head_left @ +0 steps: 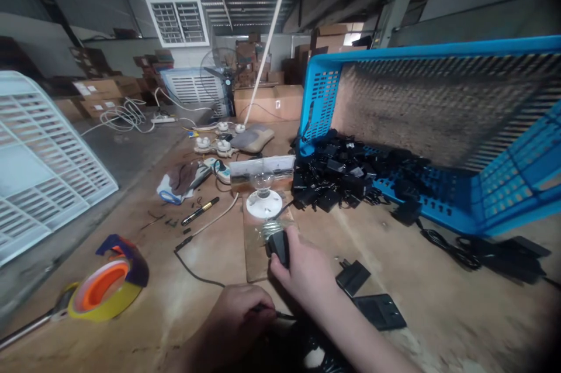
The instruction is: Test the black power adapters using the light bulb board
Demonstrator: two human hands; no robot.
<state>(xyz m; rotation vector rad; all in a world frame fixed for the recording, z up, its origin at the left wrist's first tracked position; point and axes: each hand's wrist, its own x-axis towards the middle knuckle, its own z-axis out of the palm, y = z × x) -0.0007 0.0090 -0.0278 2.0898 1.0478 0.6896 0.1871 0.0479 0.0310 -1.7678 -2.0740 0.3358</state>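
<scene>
The right hand [304, 262] is wrapped round a black adapter [279, 246] just nearside of the lamp base [264, 208], seemingly to control its angle; the left hand [241, 310], nearer the worktop's [433, 314] near edge, pinches a dark cable [286, 315], likely steadying it. 2 loose adapters [380, 311] lie within reach.

Right hand [309, 262] grips black adapter [277, 246], just nearside of white lamp holder [256, 206], mid-worktop [175, 297]. Left hand [241, 315] pinches black cable [284, 315], toward near edge. Tape roll [105, 310] by left edge; tipped blue crate [438, 46], adapter pile [333, 177], right side.
</scene>
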